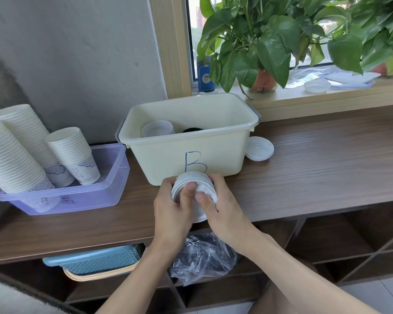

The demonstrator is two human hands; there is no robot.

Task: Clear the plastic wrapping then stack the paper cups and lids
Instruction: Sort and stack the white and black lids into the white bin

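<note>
A big blue letter B — drawn by hand — stands on the front of the cream bin (pixel 163 155). Marks on the purple tub (pixel 89 198) and the blue box (pixel 205 78) are too blurred to read.

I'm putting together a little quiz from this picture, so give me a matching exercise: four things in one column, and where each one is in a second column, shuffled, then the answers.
Things
1. paper cup stacks
2. held lid stack
3. loose lid pile
4. potted plant

Places
A. on the windowsill
B. standing in the purple tub
C. on the counter, just right of the cream bin
D. gripped between the left hand and right hand

Pairs: 1-B, 2-D, 3-C, 4-A
</note>
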